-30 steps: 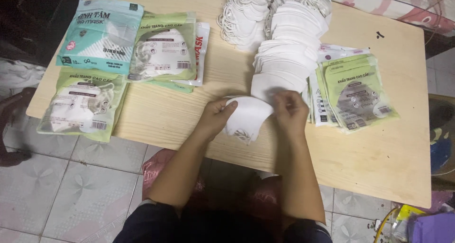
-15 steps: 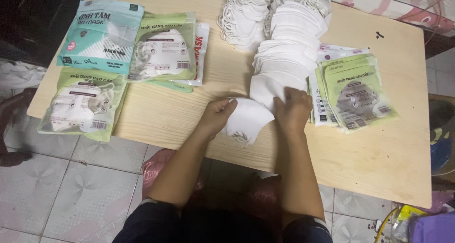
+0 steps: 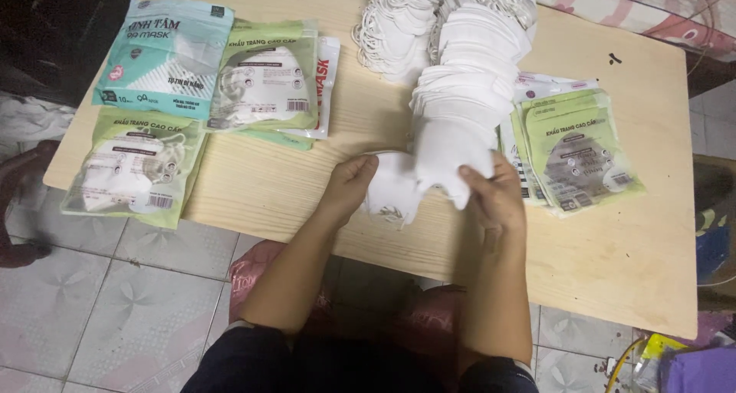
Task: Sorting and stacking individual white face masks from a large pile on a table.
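Observation:
My left hand grips a small stack of white face masks at the near edge of the light wooden table. My right hand holds the front end of a long overlapping row of white masks, which runs away toward the far edge. The two bunches touch between my hands.
Sealed green mask packets and a teal packet lie on the table's left. A pile of flat green packets sits at the right. Loose masks with ear loops heap at the back. Tiled floor lies below.
My right hand has moved up from the small stack to grasp the front of the long mask row. My left hand keeps hold of the small stack.

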